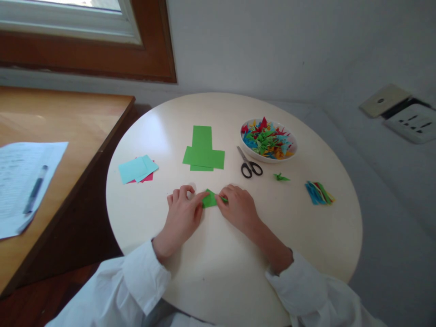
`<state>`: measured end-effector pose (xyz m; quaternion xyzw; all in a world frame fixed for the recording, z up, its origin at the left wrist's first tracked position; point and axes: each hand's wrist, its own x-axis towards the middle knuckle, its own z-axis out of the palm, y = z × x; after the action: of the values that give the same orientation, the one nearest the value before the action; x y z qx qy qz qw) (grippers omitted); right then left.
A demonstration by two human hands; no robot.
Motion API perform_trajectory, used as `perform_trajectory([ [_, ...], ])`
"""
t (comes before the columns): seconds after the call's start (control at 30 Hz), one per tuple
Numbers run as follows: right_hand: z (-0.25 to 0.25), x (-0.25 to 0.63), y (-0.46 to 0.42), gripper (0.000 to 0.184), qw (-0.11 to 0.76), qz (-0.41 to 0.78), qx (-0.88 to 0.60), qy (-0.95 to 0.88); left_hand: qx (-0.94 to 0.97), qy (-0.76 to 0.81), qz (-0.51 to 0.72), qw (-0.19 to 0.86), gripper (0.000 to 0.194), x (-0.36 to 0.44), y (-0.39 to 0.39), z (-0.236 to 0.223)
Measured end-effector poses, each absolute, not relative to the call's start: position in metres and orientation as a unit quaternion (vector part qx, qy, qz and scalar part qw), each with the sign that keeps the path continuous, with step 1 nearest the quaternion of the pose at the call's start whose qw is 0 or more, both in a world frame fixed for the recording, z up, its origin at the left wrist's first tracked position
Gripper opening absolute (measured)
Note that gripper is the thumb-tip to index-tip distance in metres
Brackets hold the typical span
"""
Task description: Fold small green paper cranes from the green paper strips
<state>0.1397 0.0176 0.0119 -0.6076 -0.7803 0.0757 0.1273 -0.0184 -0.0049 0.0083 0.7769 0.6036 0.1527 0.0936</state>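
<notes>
A small folded piece of green paper (210, 200) lies on the round white table between my hands. My left hand (184, 210) presses its left side with the thumb, the other fingers curled. At its right edge, my right hand (238, 205) pinches the paper between thumb and forefinger. Beyond them sit several green paper sheets (202, 152), overlapping crosswise. Black-handled scissors (250, 167) rest to the right of the sheets, blades pointing away. A single green paper crane (281, 177) stands a little farther right.
A white bowl (269, 160) full of colourful folded cranes stands at the back right. Light blue and red paper sheets (138, 169) lie at left, and a bundle of coloured paper strips (319, 193) at right. A wooden desk (85, 109) holds a written page (51, 154) and a pen (36, 190).
</notes>
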Motion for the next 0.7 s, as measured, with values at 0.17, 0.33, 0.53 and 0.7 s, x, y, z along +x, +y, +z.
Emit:
perform_trajectory([
  [0.17, 0.0128, 0.1396, 0.0180, 0.017, 0.124, 0.082, -0.610, -0.778, 0.778, 0.602, 0.154, 0.092, 0.039, -0.0187, -0.0047, 0.0073],
  [0.33, 0.0131, 0.1399, 0.0182, 0.018, 0.125, 0.080, -0.607, -0.780, 0.780, 0.599, 0.156, 0.089, 0.040, -0.0188, -0.0053, 0.0065],
  [0.53, 0.0142, 0.1397, 0.0182, 0.018, 0.125, 0.086, -0.608, -0.780, 0.782, 0.596, 0.161, 0.087, 0.039, -0.0187, -0.0060, 0.0059],
  [0.7, 0.0146, 0.1392, 0.0183, 0.017, 0.120, 0.088, -0.612, -0.777, 0.786, 0.593, 0.156, 0.072, 0.040, -0.0176, -0.0069, 0.0050],
])
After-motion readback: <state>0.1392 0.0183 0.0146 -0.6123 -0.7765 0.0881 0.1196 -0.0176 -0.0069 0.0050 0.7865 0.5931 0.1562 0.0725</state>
